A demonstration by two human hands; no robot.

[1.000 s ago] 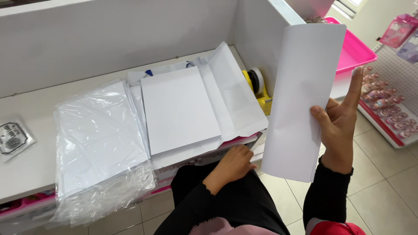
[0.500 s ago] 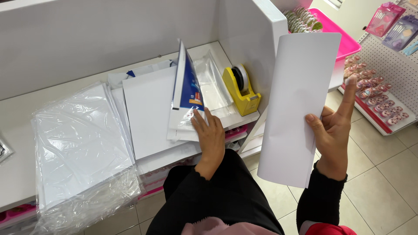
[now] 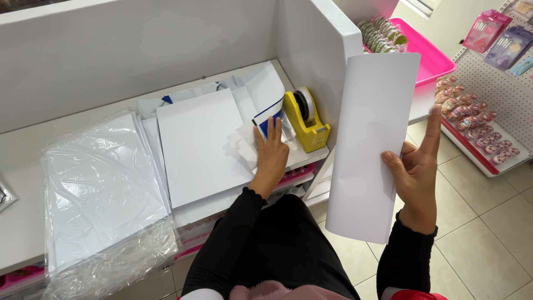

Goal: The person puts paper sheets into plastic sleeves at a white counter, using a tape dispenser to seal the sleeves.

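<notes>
My right hand [image 3: 416, 172] holds a folded white sheet of paper [image 3: 372, 144] upright, off the counter's right end, thumb on its front and fingers behind. My left hand [image 3: 270, 153] lies flat, fingers apart, on thin clear and white sheets [image 3: 244, 145] with a blue-and-white piece [image 3: 263, 121] just past the fingertips. Left of it lies a stack of white paper [image 3: 200, 147]. A yellow tape dispenser [image 3: 306, 118] stands just right of my left hand.
A pile of clear plastic sleeves [image 3: 100, 200] covers the counter's left part. The white counter [image 3: 22, 233] has a tall back wall and a right side panel [image 3: 311, 50]. A pink tray [image 3: 427, 58] and a rack of small goods [image 3: 483, 133] stand to the right.
My left hand went from the counter's front edge up to the sheets, lifted a blue-and-white piece on edge, and now presses flat with that piece lying down. The right hand kept the folded sheet up.
</notes>
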